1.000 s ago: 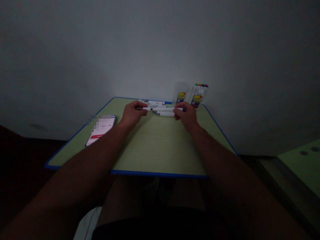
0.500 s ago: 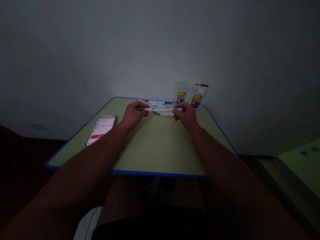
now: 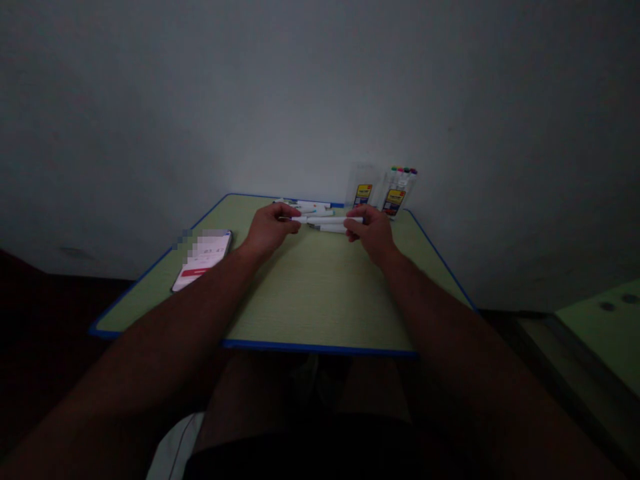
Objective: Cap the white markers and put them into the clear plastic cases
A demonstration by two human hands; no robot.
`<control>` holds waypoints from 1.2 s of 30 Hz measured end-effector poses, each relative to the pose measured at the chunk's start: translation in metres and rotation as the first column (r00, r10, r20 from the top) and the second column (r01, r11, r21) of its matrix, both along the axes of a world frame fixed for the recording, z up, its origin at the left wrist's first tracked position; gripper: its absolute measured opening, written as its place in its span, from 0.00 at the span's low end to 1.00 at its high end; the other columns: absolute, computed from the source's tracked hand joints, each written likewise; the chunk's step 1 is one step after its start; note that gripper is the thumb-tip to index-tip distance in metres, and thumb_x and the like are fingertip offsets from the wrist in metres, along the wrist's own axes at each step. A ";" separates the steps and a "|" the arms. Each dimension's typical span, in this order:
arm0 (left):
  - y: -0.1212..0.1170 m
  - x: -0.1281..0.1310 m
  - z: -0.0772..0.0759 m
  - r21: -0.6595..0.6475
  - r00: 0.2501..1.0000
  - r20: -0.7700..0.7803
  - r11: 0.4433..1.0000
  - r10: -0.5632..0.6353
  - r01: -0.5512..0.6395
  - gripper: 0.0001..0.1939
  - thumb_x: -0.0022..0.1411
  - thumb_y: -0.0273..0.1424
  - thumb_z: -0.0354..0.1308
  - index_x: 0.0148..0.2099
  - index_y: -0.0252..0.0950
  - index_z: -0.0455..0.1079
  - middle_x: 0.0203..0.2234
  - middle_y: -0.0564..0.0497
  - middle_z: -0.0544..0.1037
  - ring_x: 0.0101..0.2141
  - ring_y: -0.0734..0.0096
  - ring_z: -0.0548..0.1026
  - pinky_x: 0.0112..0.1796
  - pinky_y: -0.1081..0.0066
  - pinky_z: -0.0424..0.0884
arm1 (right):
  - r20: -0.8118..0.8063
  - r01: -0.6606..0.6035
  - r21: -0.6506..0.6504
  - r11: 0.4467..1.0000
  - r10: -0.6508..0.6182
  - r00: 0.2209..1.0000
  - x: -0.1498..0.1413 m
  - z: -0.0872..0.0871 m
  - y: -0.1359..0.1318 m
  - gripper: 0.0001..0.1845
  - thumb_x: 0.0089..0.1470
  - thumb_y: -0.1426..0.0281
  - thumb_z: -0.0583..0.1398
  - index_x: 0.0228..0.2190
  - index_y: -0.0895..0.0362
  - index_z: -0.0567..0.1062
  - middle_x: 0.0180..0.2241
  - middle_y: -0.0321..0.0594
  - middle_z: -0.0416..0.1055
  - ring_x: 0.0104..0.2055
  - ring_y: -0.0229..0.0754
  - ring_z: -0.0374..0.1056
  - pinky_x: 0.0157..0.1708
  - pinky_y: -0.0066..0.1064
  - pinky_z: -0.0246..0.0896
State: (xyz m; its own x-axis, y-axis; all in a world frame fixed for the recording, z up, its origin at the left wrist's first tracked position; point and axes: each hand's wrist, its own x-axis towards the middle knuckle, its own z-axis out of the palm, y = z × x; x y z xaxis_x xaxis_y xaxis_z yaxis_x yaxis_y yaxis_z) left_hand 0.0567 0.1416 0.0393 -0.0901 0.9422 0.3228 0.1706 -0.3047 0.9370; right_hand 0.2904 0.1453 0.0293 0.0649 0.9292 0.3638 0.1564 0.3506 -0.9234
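My left hand is closed in a pinch on the white cap end of a marker, over the far part of the table. The white marker runs level from there to my right hand, whose fingers grip its other end. Cap and barrel meet end to end. Just below it, another white marker with a dark tip points left; its right end is hidden by my right fingers, and I cannot tell whether they touch it. Behind my hands, several white markers lie along the table's back edge.
A clear case with a yellow label stands at the back right. Beside it, another clear case holds markers with coloured ends. A phone lies on the left of the blue-edged table. A wall rises behind.
The cap end in my left hand and the marker barrel in my right hand have come slightly closer and now meet. My arms have barely moved.
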 end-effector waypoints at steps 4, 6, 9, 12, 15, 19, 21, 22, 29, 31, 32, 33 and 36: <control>-0.002 0.001 0.001 0.009 1.000 -0.002 1.000 -0.018 0.018 0.11 0.41 0.24 0.68 0.32 0.35 0.76 0.24 0.53 0.76 0.26 0.72 0.73 0.31 0.68 0.71 | -0.011 -0.026 0.000 1.000 0.026 1.000 0.000 -0.001 0.001 0.11 0.44 0.66 0.68 0.31 0.55 0.73 0.20 0.29 0.70 0.19 0.34 0.67 0.20 0.27 0.67; -0.002 0.001 0.002 0.011 1.000 -0.007 1.000 -0.018 0.018 0.11 0.41 0.24 0.68 0.32 0.35 0.76 0.23 0.54 0.76 0.26 0.72 0.72 0.31 0.69 0.70 | -0.015 -0.036 -0.001 0.999 0.036 0.999 0.000 -0.001 0.001 0.12 0.44 0.66 0.68 0.31 0.55 0.73 0.19 0.28 0.70 0.19 0.34 0.67 0.20 0.26 0.67; -0.001 0.000 0.001 0.003 1.000 -0.014 1.000 -0.018 0.018 0.12 0.41 0.25 0.68 0.33 0.35 0.76 0.24 0.53 0.76 0.26 0.71 0.72 0.31 0.68 0.70 | -0.027 -0.042 -0.005 0.999 0.042 0.999 0.000 -0.001 0.000 0.12 0.44 0.66 0.68 0.31 0.55 0.73 0.19 0.28 0.70 0.19 0.34 0.67 0.19 0.26 0.66; 0.000 -0.001 -0.001 0.007 0.999 -0.030 1.000 -0.014 0.014 0.12 0.42 0.24 0.68 0.33 0.35 0.76 0.25 0.53 0.76 0.27 0.71 0.72 0.32 0.67 0.70 | -0.028 -0.046 -0.008 0.999 0.045 0.999 0.000 0.000 0.000 0.11 0.44 0.67 0.68 0.31 0.55 0.74 0.19 0.29 0.70 0.19 0.34 0.67 0.19 0.27 0.66; 0.002 -0.001 -0.002 0.011 0.999 -0.039 1.000 -0.004 0.004 0.11 0.43 0.23 0.68 0.34 0.35 0.77 0.25 0.52 0.75 0.27 0.71 0.71 0.32 0.68 0.69 | -0.017 -0.037 -0.013 0.999 0.037 0.999 0.000 0.000 0.000 0.10 0.44 0.67 0.68 0.31 0.55 0.74 0.20 0.29 0.70 0.19 0.35 0.67 0.20 0.27 0.66; 0.002 -0.001 -0.003 0.026 0.999 -0.038 1.000 -0.017 0.018 0.12 0.42 0.22 0.68 0.34 0.34 0.77 0.24 0.54 0.75 0.26 0.73 0.70 0.30 0.70 0.67 | 0.005 -0.037 -0.018 0.999 0.037 0.999 0.001 -0.001 0.000 0.10 0.45 0.67 0.68 0.31 0.56 0.75 0.20 0.30 0.70 0.20 0.34 0.67 0.20 0.26 0.67; 0.002 0.000 -0.003 0.035 0.999 -0.041 0.999 -0.023 0.024 0.12 0.42 0.21 0.68 0.33 0.34 0.78 0.23 0.54 0.75 0.26 0.74 0.70 0.30 0.71 0.66 | 0.009 -0.044 -0.023 0.999 0.044 0.999 0.001 -0.001 0.001 0.10 0.45 0.67 0.68 0.32 0.56 0.75 0.20 0.30 0.70 0.20 0.34 0.68 0.21 0.26 0.67; 0.003 0.000 -0.003 0.039 0.999 -0.043 0.999 -0.024 0.026 0.12 0.42 0.21 0.68 0.33 0.34 0.78 0.23 0.55 0.75 0.26 0.74 0.70 0.30 0.71 0.66 | 0.009 -0.047 -0.025 0.999 0.047 0.999 0.002 -0.002 0.001 0.10 0.45 0.67 0.68 0.32 0.56 0.75 0.20 0.30 0.70 0.20 0.34 0.68 0.21 0.26 0.67; 0.002 0.002 -0.003 0.071 0.998 -0.027 0.996 -0.050 0.052 0.11 0.42 0.22 0.69 0.32 0.34 0.78 0.22 0.56 0.73 0.25 0.76 0.67 0.28 0.72 0.63 | 0.006 -0.070 -0.074 0.995 0.071 0.997 0.004 -0.002 0.000 0.10 0.47 0.68 0.69 0.32 0.56 0.75 0.20 0.31 0.71 0.20 0.34 0.67 0.21 0.25 0.67; -0.001 0.003 -0.001 0.092 0.997 -0.009 0.993 -0.078 0.079 0.11 0.42 0.23 0.70 0.32 0.34 0.78 0.22 0.56 0.72 0.24 0.77 0.66 0.28 0.72 0.62 | 0.023 -0.094 -0.130 0.987 0.098 0.995 0.003 -0.002 -0.001 0.09 0.48 0.70 0.69 0.32 0.57 0.76 0.21 0.32 0.72 0.21 0.34 0.67 0.20 0.25 0.67; -0.002 0.004 0.000 0.103 0.995 -0.005 0.990 -0.097 0.097 0.11 0.42 0.23 0.71 0.32 0.35 0.78 0.22 0.56 0.71 0.24 0.77 0.66 0.27 0.72 0.61 | 0.035 -0.102 -0.162 0.981 0.109 0.993 0.002 -0.002 -0.001 0.08 0.48 0.71 0.69 0.31 0.57 0.76 0.21 0.32 0.72 0.21 0.34 0.67 0.20 0.24 0.66; -0.003 0.005 0.000 0.114 0.993 -0.002 0.987 -0.116 0.115 0.11 0.42 0.24 0.71 0.32 0.35 0.78 0.21 0.57 0.71 0.24 0.77 0.65 0.27 0.72 0.60 | 0.047 -0.106 -0.194 0.975 0.117 0.992 0.002 -0.002 -0.001 0.07 0.49 0.73 0.68 0.31 0.57 0.76 0.21 0.32 0.71 0.21 0.33 0.67 0.19 0.24 0.66; -0.007 0.008 0.003 0.132 0.987 0.004 0.979 -0.159 0.157 0.12 0.42 0.26 0.72 0.33 0.35 0.78 0.21 0.57 0.70 0.24 0.78 0.63 0.27 0.73 0.58 | 0.068 -0.100 -0.262 0.960 0.122 0.990 -0.001 -0.003 -0.002 0.05 0.51 0.77 0.66 0.32 0.58 0.77 0.22 0.33 0.71 0.21 0.34 0.68 0.18 0.24 0.65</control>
State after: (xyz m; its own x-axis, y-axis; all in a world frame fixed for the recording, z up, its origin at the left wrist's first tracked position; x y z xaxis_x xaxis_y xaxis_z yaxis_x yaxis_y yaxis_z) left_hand 0.0647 0.1346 0.0420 0.0509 0.8947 0.4437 0.0970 -0.4466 0.8895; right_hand 0.2897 0.1438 0.0264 -0.0639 0.9918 0.1110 0.2099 0.1221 -0.9701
